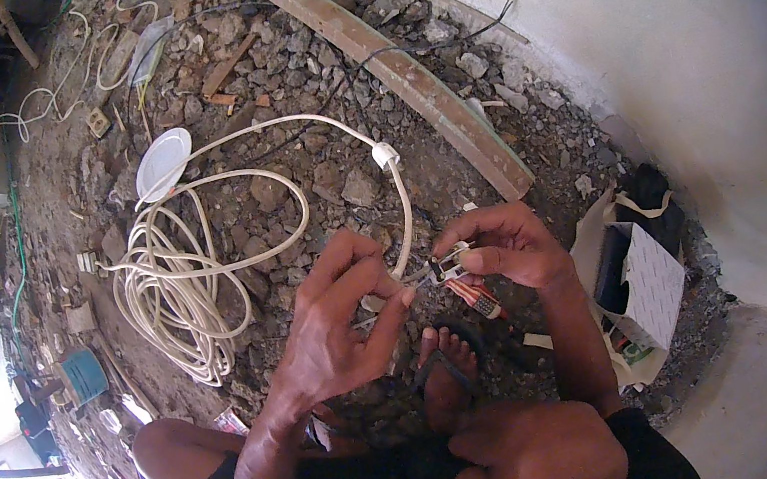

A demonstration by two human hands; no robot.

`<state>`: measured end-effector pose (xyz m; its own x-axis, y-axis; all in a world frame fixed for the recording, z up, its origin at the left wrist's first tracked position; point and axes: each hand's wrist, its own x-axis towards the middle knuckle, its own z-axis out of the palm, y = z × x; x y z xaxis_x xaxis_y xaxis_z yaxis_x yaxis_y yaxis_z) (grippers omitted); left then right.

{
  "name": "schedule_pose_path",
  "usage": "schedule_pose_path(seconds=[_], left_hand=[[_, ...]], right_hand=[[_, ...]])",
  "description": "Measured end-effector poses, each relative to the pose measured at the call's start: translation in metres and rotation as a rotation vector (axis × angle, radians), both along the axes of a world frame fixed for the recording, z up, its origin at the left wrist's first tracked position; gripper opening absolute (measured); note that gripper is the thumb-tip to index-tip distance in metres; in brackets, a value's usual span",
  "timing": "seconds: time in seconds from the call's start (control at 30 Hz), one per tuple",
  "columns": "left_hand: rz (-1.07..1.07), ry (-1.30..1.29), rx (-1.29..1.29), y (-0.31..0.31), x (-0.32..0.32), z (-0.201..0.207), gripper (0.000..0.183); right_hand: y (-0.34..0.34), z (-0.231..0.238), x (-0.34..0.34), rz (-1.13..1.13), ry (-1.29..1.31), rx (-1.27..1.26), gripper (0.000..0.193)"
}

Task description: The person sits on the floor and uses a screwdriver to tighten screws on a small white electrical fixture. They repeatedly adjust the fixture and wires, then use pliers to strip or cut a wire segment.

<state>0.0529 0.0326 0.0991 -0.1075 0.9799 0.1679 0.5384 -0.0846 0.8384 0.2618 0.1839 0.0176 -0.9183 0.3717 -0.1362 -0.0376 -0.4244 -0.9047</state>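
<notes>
My left hand (pixel 341 318) pinches the end of a thick white cable (pixel 406 210) between thumb and fingers. Close beside it, my right hand (pixel 512 248) grips a small white electrical fitting (pixel 452 264) with metal parts; the cable's stripped end meets it, though whether the wires are inside is too small to tell. A white plastic collar (pixel 385 155) sits around the cable farther up. Just below the fitting, an orange-and-dark handled tool (pixel 476 297) lies near my foot, its far end hidden. The rest of the cable loops away into a loose coil (pixel 173 285) at the left.
Broken stones and dirt cover the ground. A white round lid (pixel 163 165) lies by the coil. A long brown beam (pixel 408 83) slants toward the white wall (pixel 661 20). To my right stands an open white box (pixel 649 281) in a bag. A teal container (pixel 82 376) is far left.
</notes>
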Motion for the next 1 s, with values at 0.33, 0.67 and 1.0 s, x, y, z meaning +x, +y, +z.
schedule_pose_path(seconds=[0.33,0.67,1.0], left_hand=[[0.017,-0.079,-0.104,0.005,0.001,0.001,0.012],[-0.083,-0.051,-0.179,0.016,-0.007,0.0,0.014],[-0.044,0.003,-0.177,0.017,0.0,-0.002,0.025]], right_hand=[[0.004,-0.004,0.0,0.017,0.048,0.044,0.027],[0.011,-0.004,-0.002,0.081,0.012,0.024,0.028],[0.018,-0.011,-0.008,0.151,0.035,0.107,0.025]])
